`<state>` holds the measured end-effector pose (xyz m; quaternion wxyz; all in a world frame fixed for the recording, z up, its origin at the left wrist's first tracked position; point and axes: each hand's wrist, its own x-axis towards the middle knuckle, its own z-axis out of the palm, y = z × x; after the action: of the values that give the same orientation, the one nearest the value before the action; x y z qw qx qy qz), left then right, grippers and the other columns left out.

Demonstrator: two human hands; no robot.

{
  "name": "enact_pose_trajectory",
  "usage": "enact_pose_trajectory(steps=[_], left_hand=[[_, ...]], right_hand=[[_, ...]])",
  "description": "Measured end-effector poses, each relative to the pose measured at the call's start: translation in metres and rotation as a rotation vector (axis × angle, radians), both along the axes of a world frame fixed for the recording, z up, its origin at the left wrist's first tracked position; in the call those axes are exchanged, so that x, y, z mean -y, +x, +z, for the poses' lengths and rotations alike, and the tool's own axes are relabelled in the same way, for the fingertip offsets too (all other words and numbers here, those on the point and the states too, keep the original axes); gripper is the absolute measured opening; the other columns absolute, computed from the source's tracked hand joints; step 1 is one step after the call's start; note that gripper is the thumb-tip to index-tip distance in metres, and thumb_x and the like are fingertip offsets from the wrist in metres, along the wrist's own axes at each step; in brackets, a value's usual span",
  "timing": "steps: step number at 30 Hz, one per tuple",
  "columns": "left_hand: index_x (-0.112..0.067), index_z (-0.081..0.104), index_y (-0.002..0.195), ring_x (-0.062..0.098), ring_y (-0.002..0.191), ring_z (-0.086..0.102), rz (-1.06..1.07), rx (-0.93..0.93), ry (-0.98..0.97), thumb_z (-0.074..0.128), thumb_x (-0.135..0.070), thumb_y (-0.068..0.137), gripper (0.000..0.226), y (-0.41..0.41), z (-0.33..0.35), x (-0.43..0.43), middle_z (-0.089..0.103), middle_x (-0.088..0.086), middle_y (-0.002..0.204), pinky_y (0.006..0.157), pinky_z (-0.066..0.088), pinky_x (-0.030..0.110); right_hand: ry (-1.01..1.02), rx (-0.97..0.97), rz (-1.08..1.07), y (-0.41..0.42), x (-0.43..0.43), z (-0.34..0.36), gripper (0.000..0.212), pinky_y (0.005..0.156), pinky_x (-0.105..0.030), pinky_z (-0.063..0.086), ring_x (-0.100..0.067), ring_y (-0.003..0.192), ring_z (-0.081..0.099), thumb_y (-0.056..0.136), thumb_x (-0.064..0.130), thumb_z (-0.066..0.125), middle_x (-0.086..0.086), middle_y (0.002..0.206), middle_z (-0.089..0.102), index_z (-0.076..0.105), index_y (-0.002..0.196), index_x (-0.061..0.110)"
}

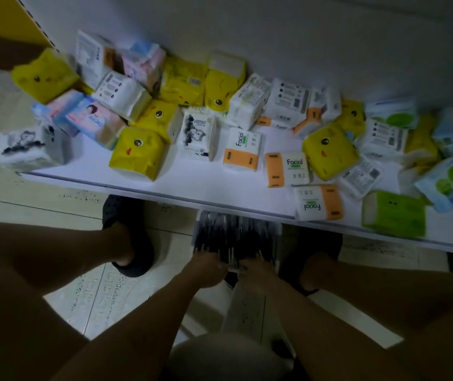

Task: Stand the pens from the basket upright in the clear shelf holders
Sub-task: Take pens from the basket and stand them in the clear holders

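1. A dark shoe (126,235) stood on the pale tiled floor (63,243), well off to the left of the left hand (208,266).
2. A white shelf (206,174) ran beyond both hands and above them. It was strewn with tissue packs, and a yellow pack (137,152) lay beyond the left hand and to its left.
3. The left hand reached forward and down, with its fingers at the near ends of the pens (233,235). The view was dim and smeared, so I cannot tell whether its fingers were closed on any pens or only touching them.
4. The pens were dark and packed close together in a clear-sided container (273,237). They sat just ahead of both hands, under the front edge of the shelf.
5. The right hand (255,268) was just beside the left one, and its fingertips met the same ends of the pens. I cannot tell how far open it was, nor whether it had hold of anything.
6. A second dark shoe (312,254) stood just to the right of the right hand.
7. A green pack (394,215) lay on the shelf, beyond the right hand and well off to its right.
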<state>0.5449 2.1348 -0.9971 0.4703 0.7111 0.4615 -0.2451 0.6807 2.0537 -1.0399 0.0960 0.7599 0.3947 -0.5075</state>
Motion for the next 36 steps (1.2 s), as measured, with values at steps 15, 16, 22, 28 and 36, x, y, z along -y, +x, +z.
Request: enact_pose_trajectory(steps=[15, 16, 22, 28, 36], left_hand=[[-0.006, 0.045, 0.137, 0.024, 0.120, 0.049, 0.110, 0.086, -0.160, 0.052, -0.013, 0.098, 0.040, 0.009, -0.027, 0.009, 0.050, 0.015, 0.134, 0.080, 0.033, 0.012], [-0.005, 0.048, 0.134, 0.022, 0.110, 0.053, 0.126, 0.089, -0.154, 0.053, -0.011, 0.097, 0.038, 0.009, -0.027, 0.009, 0.052, 0.012, 0.126, 0.075, 0.036, 0.010], [-0.009, 0.062, 0.078, 0.022, 0.083, 0.064, 0.300, -0.024, -0.018, 0.060, -0.010, 0.088, 0.010, 0.004, -0.034, 0.003, 0.065, 0.009, 0.082, 0.068, 0.052, 0.026], [-0.002, 0.066, 0.089, 0.023, 0.069, 0.068, 0.597, -0.043, -0.265, 0.069, 0.006, 0.080, 0.013, 0.000, -0.021, -0.008, 0.067, 0.015, 0.080, 0.060, 0.059, 0.030], [-0.014, 0.050, 0.110, 0.023, 0.078, 0.068, 0.655, 0.098, -0.442, 0.065, 0.007, 0.082, 0.038, -0.003, -0.001, -0.009, 0.067, 0.016, 0.093, 0.059, 0.055, 0.027]], right_hand=[[-0.094, -0.041, 0.009, -0.003, 0.002, -0.013, 0.037, 0.114, -0.040, 0.029, -0.032, 0.135, 0.038, 0.098, 0.029, 0.052, -0.017, 0.127, 0.052, 0.056, 0.130, 0.010], [-0.101, -0.026, 0.044, -0.004, 0.001, -0.012, 0.045, 0.115, -0.042, 0.027, -0.034, 0.137, 0.034, 0.098, 0.031, 0.052, -0.018, 0.140, 0.044, 0.048, 0.139, 0.015], [-0.075, 0.144, 0.375, -0.011, 0.008, -0.013, 0.046, 0.111, -0.044, 0.032, -0.031, 0.128, 0.042, 0.099, 0.034, 0.043, -0.012, 0.140, 0.045, 0.043, 0.145, 0.025], [0.018, 0.090, 0.304, -0.017, 0.006, -0.002, 0.033, 0.094, -0.034, 0.046, -0.030, 0.111, 0.057, 0.102, 0.028, 0.043, -0.015, 0.125, 0.057, 0.060, 0.121, 0.007], [0.003, 0.127, 0.257, -0.017, 0.001, 0.001, 0.028, 0.064, -0.025, 0.035, -0.025, 0.105, 0.060, 0.101, 0.012, 0.041, -0.008, 0.083, 0.056, 0.055, 0.078, 0.008]])
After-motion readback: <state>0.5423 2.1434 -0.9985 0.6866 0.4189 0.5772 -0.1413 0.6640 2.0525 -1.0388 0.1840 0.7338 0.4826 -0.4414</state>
